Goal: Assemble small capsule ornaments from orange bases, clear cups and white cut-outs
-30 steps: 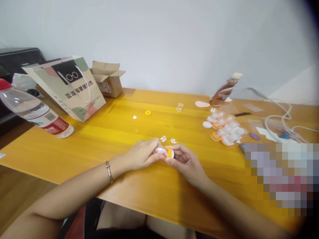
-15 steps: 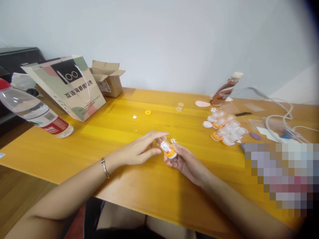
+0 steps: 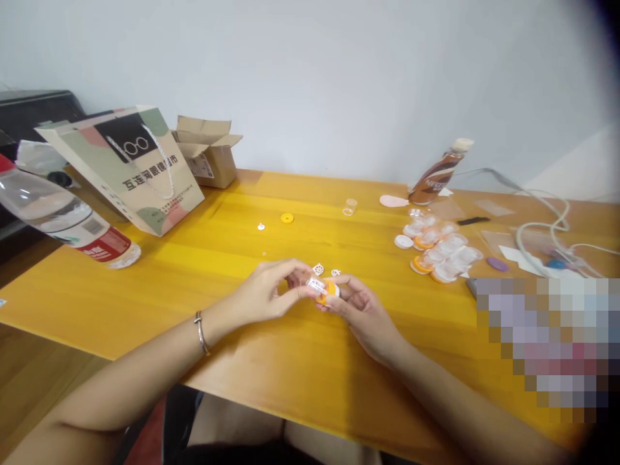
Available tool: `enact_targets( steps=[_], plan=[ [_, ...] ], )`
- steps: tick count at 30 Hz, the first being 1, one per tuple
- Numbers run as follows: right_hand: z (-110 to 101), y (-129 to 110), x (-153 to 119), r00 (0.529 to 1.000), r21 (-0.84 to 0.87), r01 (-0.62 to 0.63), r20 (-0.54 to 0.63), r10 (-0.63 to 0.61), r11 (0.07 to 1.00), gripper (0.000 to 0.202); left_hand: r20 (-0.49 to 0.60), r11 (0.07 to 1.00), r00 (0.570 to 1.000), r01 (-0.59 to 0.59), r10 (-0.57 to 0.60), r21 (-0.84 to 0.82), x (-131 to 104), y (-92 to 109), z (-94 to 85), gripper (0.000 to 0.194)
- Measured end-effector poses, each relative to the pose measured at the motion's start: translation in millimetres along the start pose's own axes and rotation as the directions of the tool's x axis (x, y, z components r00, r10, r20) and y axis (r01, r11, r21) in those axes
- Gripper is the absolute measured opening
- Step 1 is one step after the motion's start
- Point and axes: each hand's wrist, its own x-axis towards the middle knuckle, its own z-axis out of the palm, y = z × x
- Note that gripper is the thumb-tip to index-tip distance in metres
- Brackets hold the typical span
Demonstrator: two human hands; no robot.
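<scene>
A small clear capsule with an orange band and white base (image 3: 328, 293) is held between my two hands just above the table. My left hand (image 3: 281, 289) is closed on its clear end, thumb and fingers pinching it. My right hand (image 3: 365, 313) grips the orange and white end. Something white shows inside the clear part, too small to name. Just beyond my fingers lie a white wheel-shaped piece (image 3: 318, 268) and another small white openwork piece (image 3: 336, 273). A yellow disc (image 3: 287, 218) and a tiny white part (image 3: 261, 227) lie farther off.
Several similar capsules (image 3: 443, 255) cluster at the right, near a brown drink bottle (image 3: 438, 173), a purple disc (image 3: 497, 264) and cables (image 3: 557, 226). A clear cup (image 3: 349, 206) stands mid-table. A large bottle (image 3: 72, 223), paper bag (image 3: 145, 181) and open carton (image 3: 216, 158) occupy the left.
My left hand has closed from a spread pose onto the clear end of the capsule. The capsule has tipped to lie more level, and the wheel-shaped piece behind it shows more fully.
</scene>
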Motion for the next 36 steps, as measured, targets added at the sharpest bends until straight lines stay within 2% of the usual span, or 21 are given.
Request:
enact_targets(
  steps=[2,3,5,7,8,9,11,13,14,17,20,22,25,27,29,31,33,36],
  plan=[
    [-0.9,5.3,-2.2,0.984,-0.187,0.171,-0.013,-0.177,0.967,0.022,0.009,0.994,0.994,0.109,-0.109,-0.002,-0.7,1.1,2.0,0.023],
    [-1.9,7.8,-3.7,0.962,-0.291,0.26,-0.009,-0.274,0.921,0.025,0.018,0.987,0.986,0.163,-0.163,-0.007,-1.3,1.2,3.1,0.025],
    [-4.9,11.2,-6.6,0.895,-0.503,0.401,0.036,-0.445,0.766,0.032,0.071,0.964,0.962,0.265,-0.263,-0.021,-3.0,0.8,5.1,0.031],
    [-7.7,11.3,-8.3,0.841,-0.63,0.477,0.125,-0.526,0.613,0.034,0.15,0.939,0.931,0.341,-0.332,-0.036,-4.8,0.9,6.2,0.037],
    [-8.6,10.2,-8.4,0.835,-0.645,0.489,0.15,-0.53,0.588,0.034,0.169,0.935,0.924,0.353,-0.343,-0.038,-5.3,1.3,6.3,0.038],
    [-8.9,8.6,-7.9,0.844,-0.628,0.481,0.144,-0.516,0.612,0.033,0.167,0.939,0.928,0.342,-0.332,-0.037,-5.5,2.1,6.0,0.037],
    [-7.6,4.6,-5.7,0.906,-0.501,0.391,0.062,-0.419,0.772,0.03,0.137,0.966,0.958,0.258,-0.251,-0.034,-4.5,3.9,4.2,0.029],
    [-4.7,0.7,-3.1,0.972,-0.292,0.222,-0.016,-0.236,0.931,0.025,0.126,0.991,0.984,0.127,-0.122,-0.032,-2.3,5.0,1.1,0.021],
    [-3.0,-1.0,-2.0,0.989,-0.187,0.134,-0.031,-0.143,0.973,0.021,0.133,0.998,0.99,0.062,-0.057,-0.033,-1.0,5.1,-0.6,0.02],
    [0.8,-3.8,-0.6,0.995,0.089,-0.103,0.007,0.103,0.991,0.017,0.162,0.993,0.98,-0.103,0.112,-0.059,2.6,3.3,-5.8,0.021],
    [1.2,-3.8,-0.7,0.96,0.256,-0.279,0.098,0.263,0.925,0.021,0.175,0.982,0.97,-0.154,0.171,-0.108,4.4,0.5,-8.5,0.024],
    [0.5,-3.0,-0.5,0.949,0.284,-0.315,0.101,0.298,0.906,0.024,0.179,0.985,0.973,-0.127,0.147,-0.119,4.3,-0.8,-8.3,0.029],
    [0.1,-1.9,-0.1,0.972,0.231,-0.235,0.03,0.235,0.944,0.02,0.17,0.992,0.984,-0.037,0.057,-0.121,2.7,0.1,-5.8,0.037],
    [1.0,-1.7,-0.4,0.988,0.162,-0.155,0.007,0.156,0.975,0.018,0.171,0.996,0.985,0.044,-0.029,-0.083,1.5,2.8,-4.0,0.032],
    [3.0,-2.1,-1.2,0.992,0.134,-0.128,0.017,0.127,0.983,0.017,0.183,0.997,0.98,0.076,-0.073,-0.012,0.7,6.2,-3.1,0.023],
    [5.6,-3.2,-2.4,0.987,0.168,-0.158,0.034,0.154,0.973,0.017,0.191,0.998,0.981,0.026,-0.035,0.051,0.1,8.6,-3.3,0.02],
    [8.5,-4.4,-3.9,0.98,0.227,-0.198,0.045,0.193,0.954,0.02,0.185,0.995,0.981,-0.069,0.053,0.077,-0.5,9.4,-3.7,0.02],
    [12.8,-6.3,-6.7,0.969,0.321,-0.247,0.079,0.234,0.914,0.023,0.201,0.973,0.959,-0.217,0.198,0.074,-1.4,7.8,-3.7,0.02]
  ],
)
